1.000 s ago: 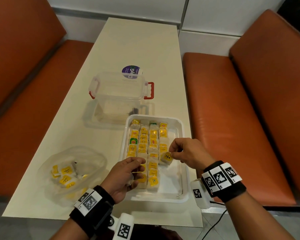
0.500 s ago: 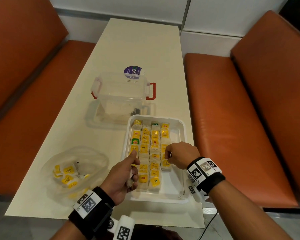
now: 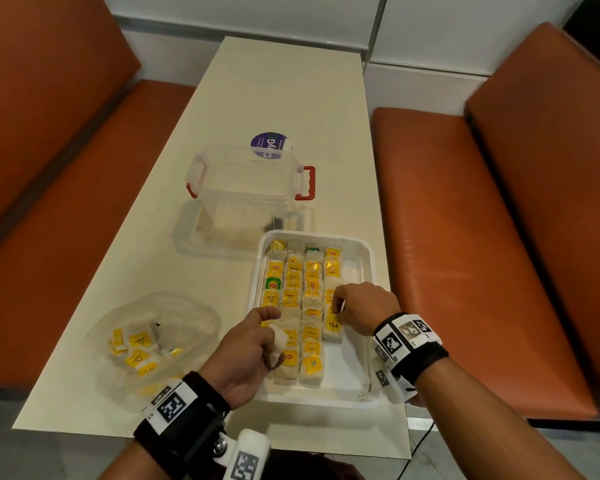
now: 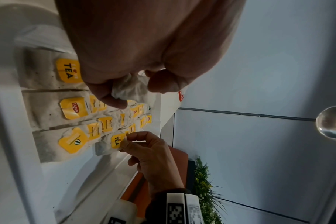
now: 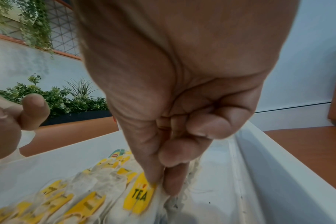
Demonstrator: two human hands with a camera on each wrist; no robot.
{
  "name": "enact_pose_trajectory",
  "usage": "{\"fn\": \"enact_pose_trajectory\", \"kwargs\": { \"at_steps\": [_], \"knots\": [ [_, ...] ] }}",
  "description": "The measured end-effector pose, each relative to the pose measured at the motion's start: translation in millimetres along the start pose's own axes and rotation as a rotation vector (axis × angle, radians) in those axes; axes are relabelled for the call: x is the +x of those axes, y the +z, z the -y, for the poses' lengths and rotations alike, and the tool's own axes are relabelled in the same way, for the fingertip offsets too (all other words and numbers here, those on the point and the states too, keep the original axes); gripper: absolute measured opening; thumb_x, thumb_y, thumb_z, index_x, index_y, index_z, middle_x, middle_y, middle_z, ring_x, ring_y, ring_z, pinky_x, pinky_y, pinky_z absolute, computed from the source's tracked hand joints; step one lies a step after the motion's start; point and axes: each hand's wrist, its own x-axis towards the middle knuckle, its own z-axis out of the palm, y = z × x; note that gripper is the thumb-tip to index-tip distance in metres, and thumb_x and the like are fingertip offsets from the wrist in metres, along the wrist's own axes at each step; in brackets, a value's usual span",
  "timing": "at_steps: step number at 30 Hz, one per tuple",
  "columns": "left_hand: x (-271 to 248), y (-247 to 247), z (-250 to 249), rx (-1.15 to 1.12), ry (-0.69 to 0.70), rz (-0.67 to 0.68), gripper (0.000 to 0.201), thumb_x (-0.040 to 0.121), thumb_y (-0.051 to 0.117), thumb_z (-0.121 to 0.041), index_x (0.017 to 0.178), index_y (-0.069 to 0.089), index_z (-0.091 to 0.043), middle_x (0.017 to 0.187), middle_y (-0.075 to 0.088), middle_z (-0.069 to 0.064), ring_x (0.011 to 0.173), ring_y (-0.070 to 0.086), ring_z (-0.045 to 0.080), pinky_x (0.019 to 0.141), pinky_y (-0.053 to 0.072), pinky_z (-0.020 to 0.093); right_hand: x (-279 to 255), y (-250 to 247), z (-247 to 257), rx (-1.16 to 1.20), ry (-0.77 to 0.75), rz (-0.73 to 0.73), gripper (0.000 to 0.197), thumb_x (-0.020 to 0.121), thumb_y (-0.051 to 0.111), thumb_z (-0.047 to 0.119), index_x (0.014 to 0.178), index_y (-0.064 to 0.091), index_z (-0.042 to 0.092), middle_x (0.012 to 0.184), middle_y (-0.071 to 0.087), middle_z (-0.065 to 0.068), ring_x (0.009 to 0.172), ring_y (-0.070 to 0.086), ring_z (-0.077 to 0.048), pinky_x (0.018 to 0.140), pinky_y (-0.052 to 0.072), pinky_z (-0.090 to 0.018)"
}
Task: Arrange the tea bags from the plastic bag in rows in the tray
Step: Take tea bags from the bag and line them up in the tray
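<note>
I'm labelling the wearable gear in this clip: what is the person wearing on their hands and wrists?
Both hands are bare, no gloves or sleeves. The left wrist carries a black band with a white square-patterned marker tag, plus a white camera block bearing another such marker. The right wrist has a matching black band with several marker tags and a white block below it. A thin dark cable hangs under the right forearm.

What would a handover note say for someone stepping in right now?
Left hand: holds a crumpled tea bag over the tray's near-left side.
Right hand: pinches the tag of the "TEA" bag, the nearest bag of the rightmost row.
Tray: four rows, the rightmost shortest, with bare floor at its near end.
Plastic bag, left of the tray: several tea bags remain inside.
Left to do: release the "TEA" bag, place the held bag, then empty the plastic bag into the rows.
</note>
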Motion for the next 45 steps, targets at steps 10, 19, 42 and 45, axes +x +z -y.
{"fn": "enact_pose_trajectory", "kwargs": {
  "at_steps": [10,19,42,45],
  "knots": [
    [-2,0,2,0.016,-0.002,0.065,0.051,0.084,0.042,0.025,0.116,0.057,-0.012,0.078,0.064,0.009,0.076,0.053,0.024,0.078,0.050,0.041,3,3,-6,0.021,0.016,-0.025,0.015,0.091,0.060,0.021,0.090,0.064,0.035,0.092,0.067,0.012,0.082,0.063,-0.014,0.054,0.034,-0.023],
    [-3,3,4,-0.025,0.008,0.031,0.040,0.090,0.053,0.017,0.119,0.058,-0.010,0.077,0.067,0.009,0.065,0.060,0.021,0.066,0.059,0.033,1,2,-6,0.070,0.019,-0.072,0.011,0.092,0.058,0.024,0.094,0.063,0.034,0.094,0.068,0.009,0.084,0.062,-0.017,0.063,0.040,-0.027],
    [10,22,14,0.235,0.071,0.111,0.041,0.084,0.074,0.002,0.118,0.062,-0.016,0.097,0.067,0.013,0.087,0.067,0.021,0.082,0.055,0.038,-44,-27,1,0.593,-0.227,0.015,0.004,0.088,0.074,0.022,0.092,0.075,0.023,0.075,0.071,0.009,0.058,0.061,-0.006,0.061,0.053,-0.023],
    [9,21,17,0.304,0.078,0.115,0.038,0.084,0.076,-0.003,0.116,0.063,-0.018,0.099,0.069,0.013,0.088,0.069,0.020,0.080,0.055,0.037,-44,-31,-2,0.563,-0.231,0.025,0.004,0.088,0.074,0.024,0.093,0.075,0.024,0.074,0.071,0.009,0.058,0.062,-0.006,0.062,0.052,-0.022]
  ]
}}
